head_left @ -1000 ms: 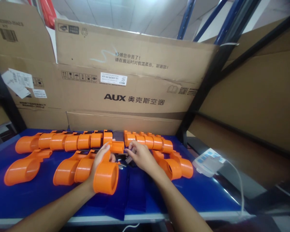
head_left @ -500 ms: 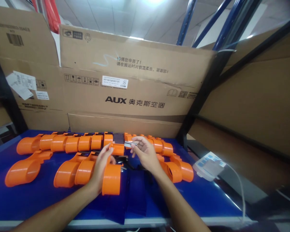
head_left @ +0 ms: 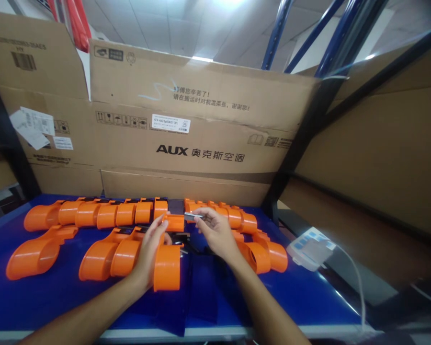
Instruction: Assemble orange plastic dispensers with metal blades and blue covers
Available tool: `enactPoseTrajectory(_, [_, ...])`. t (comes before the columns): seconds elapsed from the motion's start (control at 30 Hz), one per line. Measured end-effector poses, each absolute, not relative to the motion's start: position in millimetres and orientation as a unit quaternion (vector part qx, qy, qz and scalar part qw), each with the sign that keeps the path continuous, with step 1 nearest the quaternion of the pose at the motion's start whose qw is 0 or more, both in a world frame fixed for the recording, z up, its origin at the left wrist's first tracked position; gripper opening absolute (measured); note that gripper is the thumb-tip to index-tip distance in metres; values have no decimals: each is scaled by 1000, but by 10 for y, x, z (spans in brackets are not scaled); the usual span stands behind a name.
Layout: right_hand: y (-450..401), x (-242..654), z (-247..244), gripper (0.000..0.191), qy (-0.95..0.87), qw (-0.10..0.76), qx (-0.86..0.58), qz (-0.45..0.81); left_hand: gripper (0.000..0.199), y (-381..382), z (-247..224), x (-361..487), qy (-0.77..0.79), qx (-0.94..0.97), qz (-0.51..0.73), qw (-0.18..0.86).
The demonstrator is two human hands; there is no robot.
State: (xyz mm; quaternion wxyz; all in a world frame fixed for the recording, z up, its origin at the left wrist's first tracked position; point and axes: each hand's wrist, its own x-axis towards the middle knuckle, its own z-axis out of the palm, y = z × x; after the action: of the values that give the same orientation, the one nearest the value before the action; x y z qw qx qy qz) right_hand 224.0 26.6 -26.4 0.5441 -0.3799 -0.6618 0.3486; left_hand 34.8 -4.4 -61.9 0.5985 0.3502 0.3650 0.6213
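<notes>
An orange plastic part (head_left: 167, 268) with a round cup at its lower end is in my left hand (head_left: 152, 247), whose fingers wrap round its upper section. Pinched between the fingertips of my right hand (head_left: 215, 230) is a small silvery metal piece (head_left: 193, 216). The metal piece lies just right of the orange part's upper end; whether they touch I cannot tell. Behind them stands a dark rectangular block (head_left: 175, 206). Black pieces (head_left: 187, 239) lie on the table between my hands, partly hidden.
Several orange cups (head_left: 88, 213) line the back of the blue table (head_left: 57, 302), with more in front (head_left: 96, 261) and at the right (head_left: 276, 254). Dark flat sheets lie near the front edge. A white-and-blue box (head_left: 311, 247) with a cable sits right. Cardboard (head_left: 129, 158) stands behind.
My right hand and the metal piece have shifted very slightly, with the fingers a little lower. My left hand still holds the orange part in nearly the same place.
</notes>
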Motion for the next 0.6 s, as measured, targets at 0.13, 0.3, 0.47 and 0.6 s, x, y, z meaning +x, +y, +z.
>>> enactPoseTrajectory(0.13, [258, 2259, -252, 18, -680, 531, -382, 332, 66, -36, -640, 341, 364, 364, 624, 588])
enactPoseTrajectory(0.3, [277, 2272, -274, 17, -700, 526, -371, 310, 72, -33, -622, 355, 368, 378, 630, 569])
enactPoseTrajectory(0.47, [311, 2278, -349, 20, -707, 520, -373, 301, 78, -23, -616, 352, 373, 392, 622, 566])
enactPoseTrajectory(0.6, [325, 2269, -392, 24, -708, 515, -381, 297, 83, -26, -629, 349, 373, 395, 612, 575])
